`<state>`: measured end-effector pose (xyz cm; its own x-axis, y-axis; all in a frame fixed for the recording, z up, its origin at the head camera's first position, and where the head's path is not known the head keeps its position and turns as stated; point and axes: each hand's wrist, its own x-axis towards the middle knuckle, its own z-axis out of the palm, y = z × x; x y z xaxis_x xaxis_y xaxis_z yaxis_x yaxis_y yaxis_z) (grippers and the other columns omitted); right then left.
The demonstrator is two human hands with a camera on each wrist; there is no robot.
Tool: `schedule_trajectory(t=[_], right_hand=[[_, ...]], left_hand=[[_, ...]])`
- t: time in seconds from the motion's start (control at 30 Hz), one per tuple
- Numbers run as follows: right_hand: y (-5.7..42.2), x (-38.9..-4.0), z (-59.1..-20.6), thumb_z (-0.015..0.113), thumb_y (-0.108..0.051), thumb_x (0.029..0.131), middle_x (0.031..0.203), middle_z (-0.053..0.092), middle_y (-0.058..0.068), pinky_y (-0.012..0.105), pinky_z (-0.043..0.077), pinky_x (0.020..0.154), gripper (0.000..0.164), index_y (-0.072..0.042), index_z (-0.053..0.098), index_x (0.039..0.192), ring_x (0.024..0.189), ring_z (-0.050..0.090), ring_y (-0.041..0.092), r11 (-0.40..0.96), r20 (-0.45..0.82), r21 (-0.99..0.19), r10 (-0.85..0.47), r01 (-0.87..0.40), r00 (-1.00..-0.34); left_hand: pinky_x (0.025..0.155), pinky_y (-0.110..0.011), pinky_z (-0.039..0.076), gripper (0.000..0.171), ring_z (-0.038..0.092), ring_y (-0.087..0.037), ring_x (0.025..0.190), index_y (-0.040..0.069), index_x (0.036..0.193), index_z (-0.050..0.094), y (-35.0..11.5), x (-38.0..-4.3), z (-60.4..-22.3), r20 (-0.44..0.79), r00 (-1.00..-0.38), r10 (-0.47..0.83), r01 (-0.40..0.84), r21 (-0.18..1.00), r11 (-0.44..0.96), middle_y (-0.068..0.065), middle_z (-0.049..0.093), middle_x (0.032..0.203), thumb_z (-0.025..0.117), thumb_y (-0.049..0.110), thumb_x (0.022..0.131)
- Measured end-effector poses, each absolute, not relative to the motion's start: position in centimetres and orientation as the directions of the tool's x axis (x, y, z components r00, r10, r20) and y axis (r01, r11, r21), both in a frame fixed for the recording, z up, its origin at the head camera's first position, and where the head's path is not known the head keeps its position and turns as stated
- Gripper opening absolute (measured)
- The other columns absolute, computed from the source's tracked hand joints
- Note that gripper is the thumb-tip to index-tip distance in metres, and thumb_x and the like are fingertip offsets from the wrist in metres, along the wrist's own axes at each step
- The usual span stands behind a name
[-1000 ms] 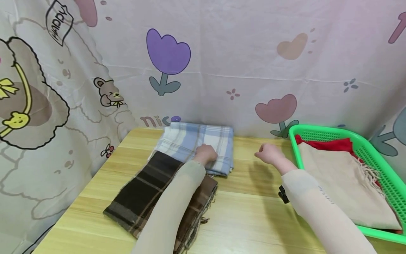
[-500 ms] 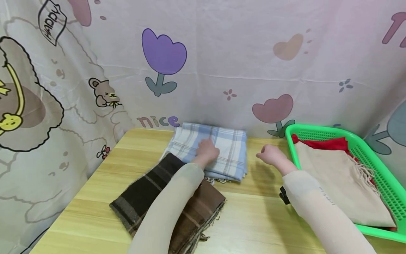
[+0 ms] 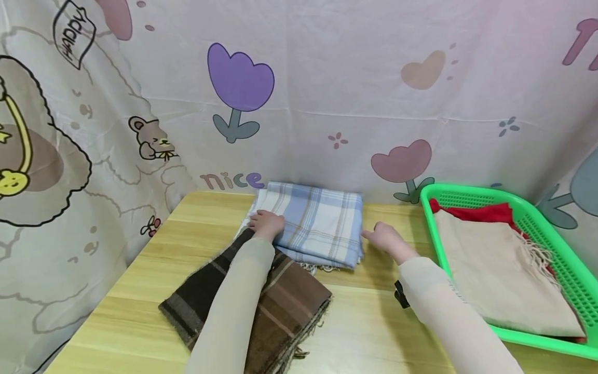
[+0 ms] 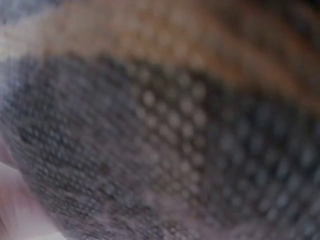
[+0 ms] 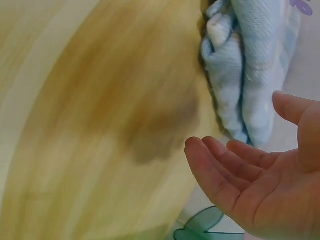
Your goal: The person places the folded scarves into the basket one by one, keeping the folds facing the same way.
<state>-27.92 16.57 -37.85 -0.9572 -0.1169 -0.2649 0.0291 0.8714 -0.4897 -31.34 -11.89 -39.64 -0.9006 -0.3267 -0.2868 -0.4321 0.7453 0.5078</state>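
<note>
A folded blue-and-white plaid scarf [image 3: 322,221] lies at the back of the table. My left hand [image 3: 267,224] rests at its left side, fingers extended, right by the far corner of a folded brown-and-black plaid scarf [image 3: 294,306]. That brown scarf, partly covered by my left sleeve, fills the left wrist view as a blurred dark weave [image 4: 100,140]. Off the blue scarf's right edge is my right hand [image 3: 385,240], holding nothing. In the right wrist view its fingers [image 5: 215,175] are loosely bent, with the blue scarf's folded side [image 5: 255,65] just beyond them.
To the right stands a green plastic basket [image 3: 432,223] containing a beige fringed scarf [image 3: 500,270] over a red cloth [image 3: 486,212]. A printed curtain [image 3: 322,78] hangs behind the wooden table [image 3: 126,301] and along its left side.
The blue plaid scarf has shifted right, and the brown one slightly too. My left hand has then moved left to the blue scarf's left side. My right hand has come left, closer to it.
</note>
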Motion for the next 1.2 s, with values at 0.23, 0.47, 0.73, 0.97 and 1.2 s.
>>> schedule_trajectory(t=[0.23, 0.47, 0.73, 0.97, 1.2], right_hand=[[16.6, -28.6, -39.0, 0.039, -0.038, 0.098, 0.094, 0.055, 0.03, 0.041, 0.048, 0.08, 0.055, 0.016, 0.047, 0.105, 0.081, 0.054, 0.031, 0.787, -0.29, -0.61, -0.113, 0.092, -0.95], [16.2, -28.5, -39.3, 0.039, -0.033, 0.098, 0.082, 0.047, 0.009, 0.03, 0.054, 0.064, 0.049, 0.013, 0.038, 0.116, 0.063, 0.05, 0.014, 0.54, -0.42, -0.783, -0.092, 0.31, -0.903], [16.6, -29.3, -40.7, 0.043, -0.03, 0.096, 0.073, 0.052, 0.003, 0.024, 0.05, 0.061, 0.034, 0.002, 0.048, 0.103, 0.062, 0.052, 0.011, 0.353, -0.496, -0.823, -0.064, 0.446, -0.866], [17.0, -29.3, -40.9, 0.042, -0.028, 0.097, 0.078, 0.056, -0.001, 0.023, 0.049, 0.066, 0.044, 0.008, 0.046, 0.121, 0.067, 0.055, 0.008, 0.293, -0.503, -0.832, -0.046, 0.47, -0.863], [17.1, -29.6, -40.1, 0.039, -0.024, 0.097, 0.108, 0.051, 0.016, 0.036, 0.045, 0.088, 0.052, 0.015, 0.036, 0.132, 0.088, 0.052, 0.018, 0.355, -0.422, -0.841, 0.04, 0.407, -0.906]], left_hand=[[0.107, -0.056, 0.022, 0.065, 0.028, -0.048, 0.128, -0.013, 0.139, 0.021, -12.0, -31.0, -39.0, -0.296, -0.906, -0.302, -0.417, 0.508, 0.754, -0.037, 0.027, 0.138, 0.038, 0.032, 0.095], [0.107, -0.057, 0.025, 0.063, 0.03, -0.048, 0.128, -0.012, 0.139, 0.023, -11.3, -31.0, -38.7, -0.289, -0.919, -0.267, -0.386, 0.528, 0.757, -0.036, 0.031, 0.137, 0.039, 0.031, 0.095], [0.1, -0.046, 0.039, 0.06, 0.047, -0.039, 0.119, -0.01, 0.136, 0.032, -10.4, -32.0, -39.0, -0.229, -0.955, -0.187, -0.285, 0.547, 0.787, -0.027, 0.043, 0.134, 0.039, 0.031, 0.093], [0.09, -0.039, 0.046, 0.062, 0.054, -0.032, 0.106, -0.005, 0.131, 0.047, -10.5, -37.3, -44.2, -0.187, -0.972, -0.145, -0.233, 0.654, 0.719, -0.022, 0.05, 0.132, 0.054, 0.028, 0.079], [0.093, -0.039, 0.042, 0.078, 0.043, -0.031, 0.118, 0.006, 0.148, 0.022, -8.6, -33.6, -39.8, -0.35, -0.928, -0.127, -0.368, 0.814, 0.449, -0.018, 0.026, 0.152, 0.058, 0.021, 0.081]])
